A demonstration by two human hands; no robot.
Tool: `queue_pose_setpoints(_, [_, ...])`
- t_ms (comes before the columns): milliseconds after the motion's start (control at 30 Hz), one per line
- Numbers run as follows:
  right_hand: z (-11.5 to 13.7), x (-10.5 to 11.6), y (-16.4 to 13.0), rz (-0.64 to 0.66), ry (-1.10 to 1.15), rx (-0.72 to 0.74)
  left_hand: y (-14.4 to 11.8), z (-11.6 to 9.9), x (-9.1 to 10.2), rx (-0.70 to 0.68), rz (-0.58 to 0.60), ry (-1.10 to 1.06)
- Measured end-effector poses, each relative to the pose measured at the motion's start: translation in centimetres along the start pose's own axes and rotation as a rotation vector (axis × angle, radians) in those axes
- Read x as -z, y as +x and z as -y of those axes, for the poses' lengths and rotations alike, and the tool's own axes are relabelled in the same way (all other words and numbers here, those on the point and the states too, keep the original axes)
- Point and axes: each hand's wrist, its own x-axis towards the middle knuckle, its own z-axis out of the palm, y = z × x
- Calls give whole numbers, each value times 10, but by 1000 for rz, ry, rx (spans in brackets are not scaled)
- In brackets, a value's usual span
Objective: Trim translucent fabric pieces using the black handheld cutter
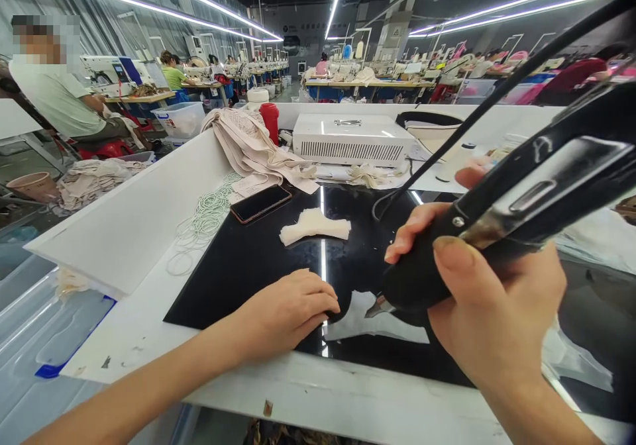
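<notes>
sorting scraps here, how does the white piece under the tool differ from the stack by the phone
The white piece under the black tool lies flat and thin; the stack is thick and layered. The piece is touched by the left hand and the tool tip; the stack lies untouched. Both are white, on the black surface.

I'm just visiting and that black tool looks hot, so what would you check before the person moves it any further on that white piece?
1. Grip on the black hand tool: the right hand is wrapped around its handle. Ok.
2. Tool tip on the white fabric piece: appears to touch its edge. Ok.
3. Fabric held down: the left hand rests on the black work surface at the piece's left edge; actual contact cannot tell.
4. Left fingers clear of the tip: close by, only a small gap. Not ok.
5. Tool cord: runs up and away, off the work. Ok.
6. Phone and stacked white pieces: well behind the tip. Ok.
</notes>
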Motion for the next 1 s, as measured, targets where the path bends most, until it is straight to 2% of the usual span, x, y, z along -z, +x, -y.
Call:
queue_pose_setpoints(133, [-9,0,0,-6,12,17,24,13,7,-66,107,-87])
queue_pose_setpoints(300, [-15,0,-1,-7,38,32,37,22,4,4,215,-230])
queue_pose_setpoints(533, [-23,-2,0,-45,40,89,32,25,0,45,208,-257])
queue_pose_setpoints(667, [-29,-4,4,-80,63,99,29,27,-2,46,160,-275])
queue_pose_setpoints(1000, [-43,-5,6,-106,79,71,28,27,-4,17,151,-271])
